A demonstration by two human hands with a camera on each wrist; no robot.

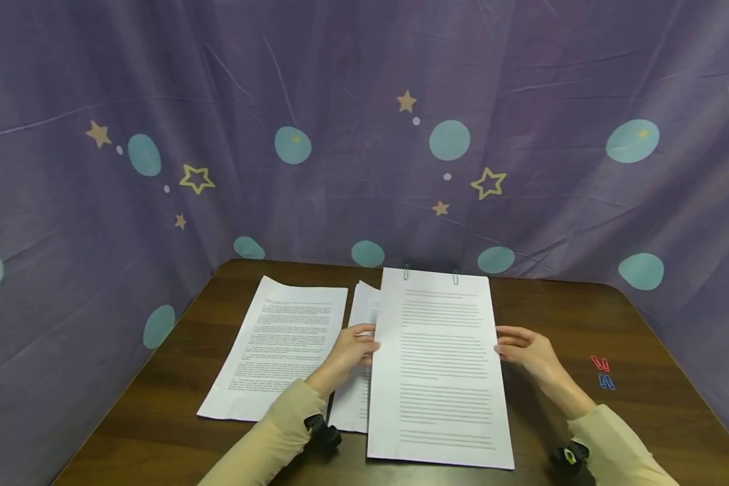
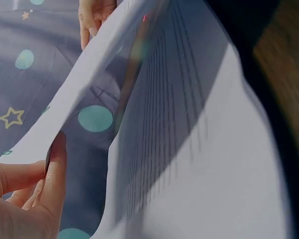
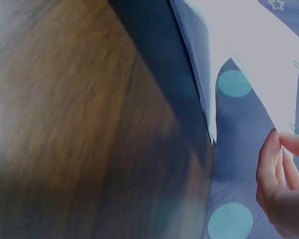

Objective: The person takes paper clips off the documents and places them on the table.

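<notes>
A printed sheaf of paper (image 1: 440, 378) with two green paper clips (image 1: 406, 272) on its top edge is held up over the table by both hands. My left hand (image 1: 350, 347) pinches its left edge between thumb and fingers; the left wrist view shows the sheaf (image 2: 72, 92) raised above another printed stack. At the opposite edge, the thumb and fingers of my right hand (image 3: 284, 179) pinch the paper. Partly hidden beneath the sheaf is a second printed stack (image 1: 351, 398). Farther left lies another printed stack (image 1: 279, 351), overlapped by my left wrist in the head view.
Two red paper clips (image 1: 599, 364) and two blue paper clips (image 1: 607, 382) lie on the brown wooden table (image 1: 583, 324), right of my right hand. A purple curtain (image 1: 364, 189) with stars and teal dots hangs close behind the table's far edge.
</notes>
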